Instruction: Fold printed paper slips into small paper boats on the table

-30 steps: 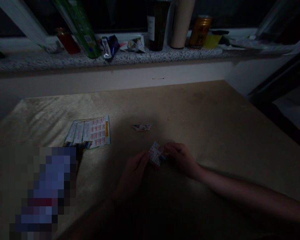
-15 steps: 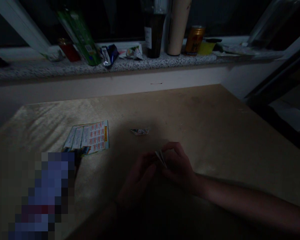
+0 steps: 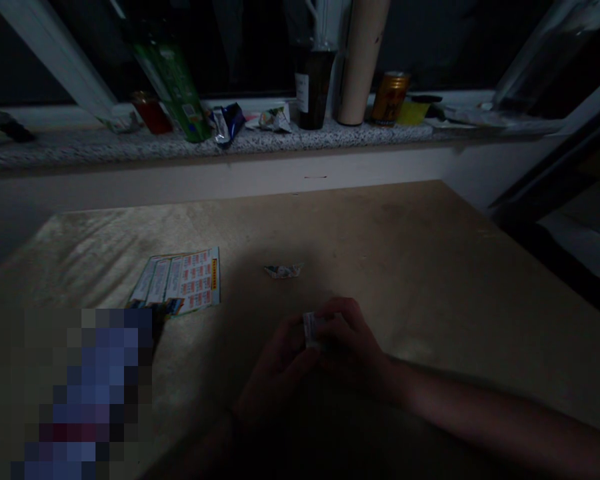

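Both my hands meet above the near part of the table, in dim light. Between them is a small piece of folded paper (image 3: 311,328), pale with fine dark marks. My left hand (image 3: 283,360) pinches it from the left, thumb toward me. My right hand (image 3: 353,343) closes round its right side, the fingers covering much of it. Just beyond my hands, a small folded paper boat (image 3: 284,270) rests on the table by itself. The lower parts of both hands are lost in shadow.
A printed sheet (image 3: 185,280) lies on the table (image 3: 405,247) at left, beside a pixelated blurred area. Along the granite sill (image 3: 260,141) behind stand a green tube (image 3: 185,100), a red jar (image 3: 151,113), a dark cup (image 3: 314,87), a tall beige cylinder (image 3: 363,60) and a gold can (image 3: 390,100).
The folded paper has turned between my hands, from edge-on to showing a printed face. My right fingers have moved left over it. The view has tilted slightly upward.
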The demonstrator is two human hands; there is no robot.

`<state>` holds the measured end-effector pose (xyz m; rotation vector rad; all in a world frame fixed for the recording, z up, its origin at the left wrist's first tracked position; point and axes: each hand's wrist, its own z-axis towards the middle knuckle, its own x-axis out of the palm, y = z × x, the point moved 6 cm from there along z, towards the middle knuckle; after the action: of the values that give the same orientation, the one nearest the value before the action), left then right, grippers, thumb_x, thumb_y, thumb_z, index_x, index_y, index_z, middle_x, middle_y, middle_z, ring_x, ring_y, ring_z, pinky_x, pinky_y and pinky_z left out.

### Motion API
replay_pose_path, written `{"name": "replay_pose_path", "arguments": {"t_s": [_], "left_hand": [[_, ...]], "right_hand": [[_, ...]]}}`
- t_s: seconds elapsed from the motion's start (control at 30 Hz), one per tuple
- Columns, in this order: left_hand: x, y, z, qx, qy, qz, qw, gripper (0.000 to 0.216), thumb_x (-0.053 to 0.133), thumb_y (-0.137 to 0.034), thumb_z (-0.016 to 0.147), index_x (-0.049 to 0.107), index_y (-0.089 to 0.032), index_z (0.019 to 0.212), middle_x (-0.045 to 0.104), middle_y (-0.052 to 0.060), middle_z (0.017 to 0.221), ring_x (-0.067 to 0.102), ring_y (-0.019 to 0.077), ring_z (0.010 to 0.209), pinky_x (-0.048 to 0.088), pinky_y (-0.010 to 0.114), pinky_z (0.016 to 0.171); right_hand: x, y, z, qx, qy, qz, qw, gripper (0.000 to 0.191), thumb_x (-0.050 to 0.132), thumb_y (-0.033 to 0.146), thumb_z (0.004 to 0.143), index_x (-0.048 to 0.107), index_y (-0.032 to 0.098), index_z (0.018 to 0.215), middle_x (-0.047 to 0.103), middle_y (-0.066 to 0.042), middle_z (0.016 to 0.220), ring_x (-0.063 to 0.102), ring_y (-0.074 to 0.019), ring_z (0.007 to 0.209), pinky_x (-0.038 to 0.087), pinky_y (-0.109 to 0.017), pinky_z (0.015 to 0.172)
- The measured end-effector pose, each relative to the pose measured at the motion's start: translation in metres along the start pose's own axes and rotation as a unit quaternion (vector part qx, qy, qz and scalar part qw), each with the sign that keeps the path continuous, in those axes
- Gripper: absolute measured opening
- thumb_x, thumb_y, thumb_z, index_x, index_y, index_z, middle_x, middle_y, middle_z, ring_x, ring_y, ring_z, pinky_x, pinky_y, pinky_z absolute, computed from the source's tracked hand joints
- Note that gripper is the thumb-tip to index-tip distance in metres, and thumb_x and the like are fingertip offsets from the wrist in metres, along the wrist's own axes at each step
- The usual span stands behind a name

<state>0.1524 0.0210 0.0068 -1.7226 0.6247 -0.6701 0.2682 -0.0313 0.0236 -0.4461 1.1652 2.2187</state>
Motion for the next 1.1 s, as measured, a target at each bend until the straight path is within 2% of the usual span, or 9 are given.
{"name": "replay_pose_path", "arguments": {"t_s": [0.1, 0.27, 0.37, 0.47, 0.6, 0.8, 0.93, 1.1], "left_hand": [[-0.005, 0.002, 0.002, -0.004, -0.024, 0.023, 0.999, 0.029, 0.057, -0.031, 0.083, 0.055, -0.020, 0.110, 0.067, 0.002, 0.105, 0.061, 0.0189, 0.098, 0.046, 0.026, 0.084], [-0.018, 0.003, 0.005, -0.011, -0.071, 0.070, 0.995, 0.027, 0.055, -0.034, 0.083, 0.064, -0.019, 0.104, 0.069, 0.000, 0.101, 0.061, 0.0200, 0.095, 0.045, 0.025, 0.083], [-0.026, 0.006, 0.006, -0.040, -0.096, 0.062, 0.993, 0.028, 0.056, -0.036, 0.081, 0.067, -0.019, 0.101, 0.070, 0.000, 0.096, 0.062, 0.0207, 0.090, 0.047, 0.026, 0.079], [-0.028, 0.008, 0.006, -0.065, -0.094, 0.046, 0.992, 0.030, 0.059, -0.038, 0.079, 0.068, -0.018, 0.099, 0.071, 0.000, 0.094, 0.063, 0.0208, 0.088, 0.047, 0.026, 0.076], [-0.029, 0.006, 0.007, -0.075, -0.096, 0.058, 0.991, 0.032, 0.059, -0.038, 0.078, 0.069, -0.016, 0.098, 0.071, 0.001, 0.089, 0.062, 0.0207, 0.085, 0.046, 0.025, 0.073], [-0.035, 0.010, 0.009, -0.087, -0.125, 0.066, 0.986, 0.034, 0.062, -0.041, 0.073, 0.070, -0.015, 0.093, 0.071, 0.002, 0.087, 0.062, 0.0212, 0.082, 0.046, 0.025, 0.068], [-0.036, 0.010, 0.009, -0.092, -0.138, 0.079, 0.983, 0.035, 0.062, -0.041, 0.071, 0.071, -0.015, 0.092, 0.071, 0.002, 0.087, 0.063, 0.0216, 0.082, 0.047, 0.025, 0.068], [-0.032, 0.013, 0.011, -0.091, -0.093, 0.059, 0.990, 0.032, 0.060, -0.042, 0.075, 0.070, -0.017, 0.092, 0.070, 0.000, 0.080, 0.062, 0.0186, 0.075, 0.046, 0.023, 0.065]], "right_hand": [[0.001, 0.002, -0.001, -0.015, 0.013, -0.012, 1.000, 0.028, 0.062, 0.023, 0.078, 0.052, 0.024, 0.104, 0.047, -0.006, 0.107, 0.045, -0.0223, 0.100, 0.041, -0.037, 0.082], [0.001, -0.001, -0.002, 0.015, 0.038, 0.020, 0.999, 0.041, 0.064, 0.021, 0.077, 0.053, 0.029, 0.116, 0.041, -0.006, 0.115, 0.041, -0.0236, 0.107, 0.041, -0.038, 0.088], [0.002, -0.004, -0.002, 0.039, 0.044, 0.063, 0.996, 0.048, 0.066, 0.021, 0.075, 0.053, 0.031, 0.120, 0.038, -0.006, 0.112, 0.041, -0.0226, 0.105, 0.042, -0.035, 0.087], [0.001, -0.008, -0.001, 0.066, 0.035, 0.093, 0.993, 0.053, 0.068, 0.019, 0.072, 0.054, 0.030, 0.122, 0.038, -0.005, 0.106, 0.043, -0.0208, 0.099, 0.044, -0.032, 0.083], [0.001, -0.012, 0.001, 0.091, 0.024, 0.117, 0.989, 0.049, 0.071, 0.018, 0.069, 0.060, 0.028, 0.115, 0.041, -0.005, 0.103, 0.046, -0.0199, 0.097, 0.046, -0.031, 0.079], [0.004, -0.012, 0.004, 0.101, 0.055, 0.185, 0.976, 0.033, 0.072, 0.026, 0.073, 0.066, 0.024, 0.105, 0.055, -0.003, 0.083, 0.054, -0.0139, 0.073, 0.046, -0.025, 0.064], [0.004, -0.013, 0.005, 0.097, 0.058, 0.197, 0.974, 0.033, 0.072, 0.028, 0.074, 0.067, 0.023, 0.107, 0.059, -0.004, 0.086, 0.057, -0.0149, 0.077, 0.047, -0.026, 0.066], [0.005, -0.014, 0.003, 0.083, 0.068, 0.201, 0.974, 0.034, 0.072, 0.030, 0.074, 0.067, 0.025, 0.108, 0.061, -0.004, 0.089, 0.059, -0.0149, 0.079, 0.047, -0.026, 0.068]]}}
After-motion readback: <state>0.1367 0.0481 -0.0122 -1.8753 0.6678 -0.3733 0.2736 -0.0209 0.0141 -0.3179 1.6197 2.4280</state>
